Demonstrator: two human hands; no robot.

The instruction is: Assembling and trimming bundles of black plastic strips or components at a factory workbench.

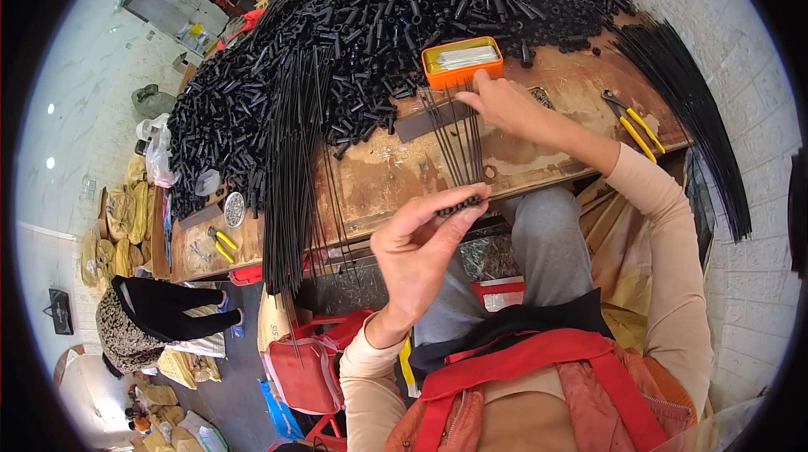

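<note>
Seen from the head camera, a person's left hand (417, 254) clasps the near ends of thin black rods (463, 153) between thumb and fingers, the lengths fanning over the wooden counter (539, 157). The right hand (509, 109) is at their far ends beside an orange box (463, 77); whether its fingers grip any cannot be told.
</note>
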